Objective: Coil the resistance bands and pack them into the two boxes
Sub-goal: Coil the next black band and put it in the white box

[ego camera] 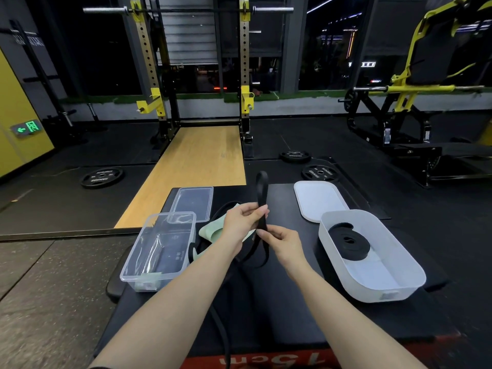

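Note:
A black resistance band stands up in a loop between my hands, and its tail hangs down over the black platform's front edge. My left hand pinches the band near its middle. Just below it, my right hand grips the same band. A coiled black band lies in the white box on the right. The clear box on the left holds no band. A pale green band lies flat on the platform behind my left hand.
The clear lid lies behind the clear box and the white lid behind the white box. All rest on a black padded platform. Weight plates lie on the floor; a squat rack stands beyond.

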Action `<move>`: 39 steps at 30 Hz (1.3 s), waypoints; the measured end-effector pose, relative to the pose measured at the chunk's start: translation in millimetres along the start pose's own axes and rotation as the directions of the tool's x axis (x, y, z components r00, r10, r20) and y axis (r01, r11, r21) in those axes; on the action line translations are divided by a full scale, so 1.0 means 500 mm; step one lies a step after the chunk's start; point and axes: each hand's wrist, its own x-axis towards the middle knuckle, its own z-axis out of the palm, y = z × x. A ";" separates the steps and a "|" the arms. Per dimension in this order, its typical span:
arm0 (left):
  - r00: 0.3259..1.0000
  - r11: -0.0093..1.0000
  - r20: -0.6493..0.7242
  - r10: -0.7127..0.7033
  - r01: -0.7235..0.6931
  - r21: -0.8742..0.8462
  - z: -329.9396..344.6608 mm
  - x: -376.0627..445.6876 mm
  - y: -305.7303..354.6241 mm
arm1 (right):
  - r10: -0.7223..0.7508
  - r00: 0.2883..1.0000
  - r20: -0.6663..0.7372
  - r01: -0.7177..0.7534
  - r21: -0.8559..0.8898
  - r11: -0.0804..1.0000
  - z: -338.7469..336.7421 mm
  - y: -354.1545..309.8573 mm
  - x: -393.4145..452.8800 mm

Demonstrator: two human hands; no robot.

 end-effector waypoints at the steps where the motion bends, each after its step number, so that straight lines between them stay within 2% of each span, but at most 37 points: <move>1: 1.000 0.998 -0.002 0.022 -0.022 0.057 0.000 0.000 0.003 | -0.006 1.000 0.013 0.006 0.003 1.000 -0.001 -0.004 0.000; 4: 0.996 0.985 0.081 0.025 -0.038 0.168 -0.014 0.000 -0.001 | -0.013 0.999 0.035 0.013 0.019 1.000 -0.011 -0.010 0.003; 8: 0.966 0.961 0.217 -0.140 0.080 0.265 -0.030 -0.016 -0.040 | -0.018 1.000 0.019 0.017 0.049 0.999 -0.025 -0.014 0.014; 11: 0.957 0.939 0.270 -0.105 0.006 0.344 -0.032 -0.027 -0.073 | 0.004 1.000 -0.002 -0.004 0.087 0.996 -0.032 -0.022 0.023; 16: 0.966 0.923 0.256 -0.030 -0.072 0.378 -0.032 -0.019 -0.092 | 0.030 0.999 -0.024 -0.026 0.147 0.989 -0.041 -0.033 0.038; 19: 0.981 0.941 0.196 -0.008 -0.059 0.333 -0.027 -0.011 -0.095 | 0.034 0.999 -0.024 -0.030 0.131 0.991 -0.043 -0.028 0.052; 25: 0.984 0.965 0.175 -0.011 -0.036 0.260 -0.021 0.009 -0.117 | 0.091 0.994 -0.055 -0.085 0.098 0.992 -0.047 -0.006 0.076; 39: 0.997 0.987 0.061 -0.052 0.043 0.153 -0.008 0.117 -0.104 | 0.100 0.995 0.004 -0.100 0.048 0.994 -0.041 0.008 0.189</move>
